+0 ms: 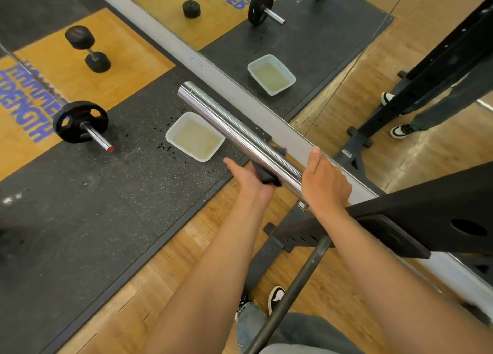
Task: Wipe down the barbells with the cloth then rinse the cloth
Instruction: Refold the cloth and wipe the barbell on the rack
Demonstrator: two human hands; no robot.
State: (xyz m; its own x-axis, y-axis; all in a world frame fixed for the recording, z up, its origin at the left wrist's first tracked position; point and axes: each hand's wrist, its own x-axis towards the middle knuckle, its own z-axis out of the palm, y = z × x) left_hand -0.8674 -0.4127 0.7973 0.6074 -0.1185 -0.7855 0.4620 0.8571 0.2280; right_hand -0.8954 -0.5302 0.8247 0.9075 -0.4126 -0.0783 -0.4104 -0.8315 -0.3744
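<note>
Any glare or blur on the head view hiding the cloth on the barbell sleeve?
Head view: bright streaks run along the chrome barbell sleeve; the dark cloth under the left hand reads clearly; wide-angle bending at the edges; the mirror doubles the tub.

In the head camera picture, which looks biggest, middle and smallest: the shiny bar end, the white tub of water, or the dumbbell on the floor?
1. Shiny bar end, though it is nearest the camera.
2. White tub.
3. Dumbbell, though it lies farther off, so that gap is unsure.

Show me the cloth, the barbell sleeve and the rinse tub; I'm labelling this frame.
cloth [266,176]: head view, dark fold under the sleeve.
barbell sleeve [229,129]: head view, middle of the chrome tube.
rinse tub [174,129]: head view, white left rim.
</note>
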